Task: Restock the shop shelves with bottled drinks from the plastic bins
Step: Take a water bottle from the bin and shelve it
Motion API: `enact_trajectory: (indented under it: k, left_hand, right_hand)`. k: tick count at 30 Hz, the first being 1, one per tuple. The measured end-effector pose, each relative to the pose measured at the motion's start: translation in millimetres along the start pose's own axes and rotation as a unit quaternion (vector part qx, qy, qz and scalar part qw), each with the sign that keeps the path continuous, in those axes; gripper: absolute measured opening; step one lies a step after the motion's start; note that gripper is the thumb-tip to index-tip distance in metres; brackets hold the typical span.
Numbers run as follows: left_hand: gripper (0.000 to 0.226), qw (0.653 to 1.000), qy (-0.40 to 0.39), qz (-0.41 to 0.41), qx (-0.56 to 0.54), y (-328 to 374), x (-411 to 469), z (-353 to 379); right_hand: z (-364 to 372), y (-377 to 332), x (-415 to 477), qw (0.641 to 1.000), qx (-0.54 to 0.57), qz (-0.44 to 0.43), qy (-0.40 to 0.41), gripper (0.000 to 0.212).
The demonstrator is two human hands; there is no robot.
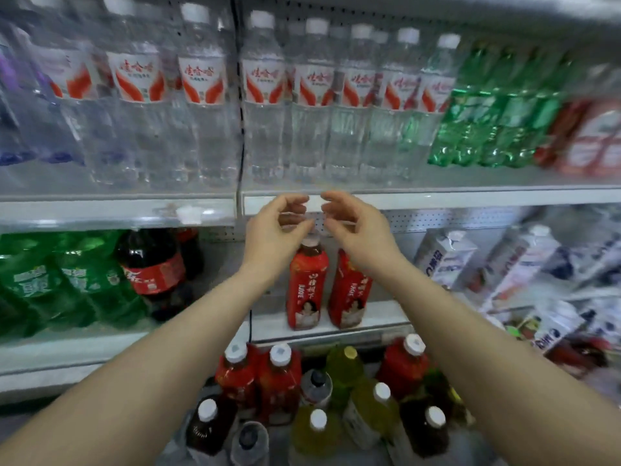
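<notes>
While both forearms reach up from the bottom corners of the view, the left hand (275,227) and the right hand (356,227) hover side by side in front of the upper shelf's front edge (470,196), palms turned toward each other. The fingers of each are loosely curled with a narrow gap to the thumb, and neither hand holds anything. Just under them, two red juice bottles stand upright and close together on the middle shelf (386,312): the left juice bottle (306,287) has its cap right below the left thumb, though whether they touch cannot be told, and the right juice bottle (349,290) has its top hidden behind the right wrist. Below the shelf, more drinks stand packed together, white caps up: red bottles (279,375), yellow-green bottles (346,364) and dark bottles (208,428); what holds them cannot be made out. On the upper shelf a row of clear water bottles (262,95) with red-and-white labels runs across, with green soda bottles (487,112) to its right. On the middle shelf, green bottles (50,280) and a cola bottle (151,264) stand at the left, and white cartons (443,257) lean at the right.
</notes>
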State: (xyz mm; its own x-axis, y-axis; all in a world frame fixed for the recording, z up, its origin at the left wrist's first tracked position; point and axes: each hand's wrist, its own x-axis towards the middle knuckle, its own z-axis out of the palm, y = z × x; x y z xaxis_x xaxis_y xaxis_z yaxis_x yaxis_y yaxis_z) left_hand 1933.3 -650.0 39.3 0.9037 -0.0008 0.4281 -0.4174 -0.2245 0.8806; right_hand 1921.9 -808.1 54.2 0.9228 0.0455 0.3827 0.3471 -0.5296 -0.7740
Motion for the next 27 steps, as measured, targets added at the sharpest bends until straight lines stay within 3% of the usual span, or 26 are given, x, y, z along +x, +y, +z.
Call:
enact_trajectory:
  k: [16, 27]
  left_hand:
    - [0.031, 0.978, -0.207, -0.007, -0.009, 18, -94, 256]
    - [0.036, 0.939, -0.339, -0.031, -0.051, 25, -166, 394]
  right_hand:
    - [-188, 147, -165, 0.980, -0.032, 0.152, 0.127, 0.039]
    - [-275, 227, -270, 0.951, -0.056, 0.236, 0.193, 0.040]
